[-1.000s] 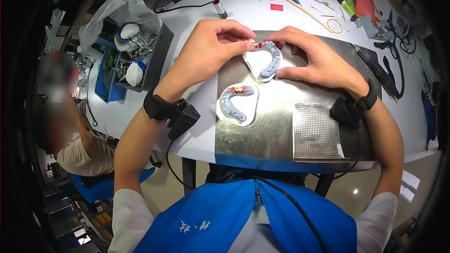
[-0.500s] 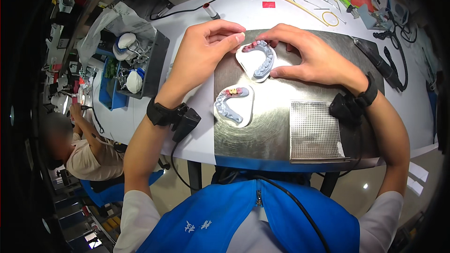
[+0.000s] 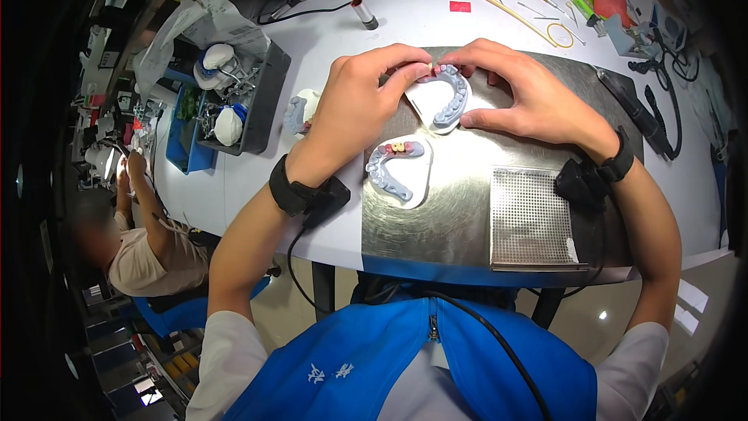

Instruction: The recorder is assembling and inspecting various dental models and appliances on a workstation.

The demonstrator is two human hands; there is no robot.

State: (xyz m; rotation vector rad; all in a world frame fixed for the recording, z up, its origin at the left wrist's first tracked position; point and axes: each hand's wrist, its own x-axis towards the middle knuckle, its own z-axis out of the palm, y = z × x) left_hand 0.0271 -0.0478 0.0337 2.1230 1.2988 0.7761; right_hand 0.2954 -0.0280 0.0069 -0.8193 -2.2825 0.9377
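Observation:
A grey dental model [image 3: 450, 111] on a white plaster base lies on a metal plate [image 3: 460, 218], its arch red at the far left end. My right hand [image 3: 530, 97] curves round its right side, fingers at the far end and thumb on the near right edge. My left hand [image 3: 370, 97] is closed in a pinch above the red part; what sits between thumb and fingers is too small to make out. Nearer me lies a second dental model [image 3: 400, 175], with gold-coloured teeth in its red section. Partly hidden behind my left hand is a third dental model [image 3: 296, 115].
A perforated metal tray [image 3: 534, 214] lies near right, and a black handpiece [image 3: 639, 113] with a coiled cord farther right. Brushes [image 3: 499, 9] and red squares [image 3: 460, 6] are at the back. A dark bin [image 3: 261, 101] stands left; a co-worker [image 3: 156, 249] sits beyond it.
My left hand has moved right, its pinch now over the model's red part. The third model has come into sight behind it. My right hand keeps its place round the model.

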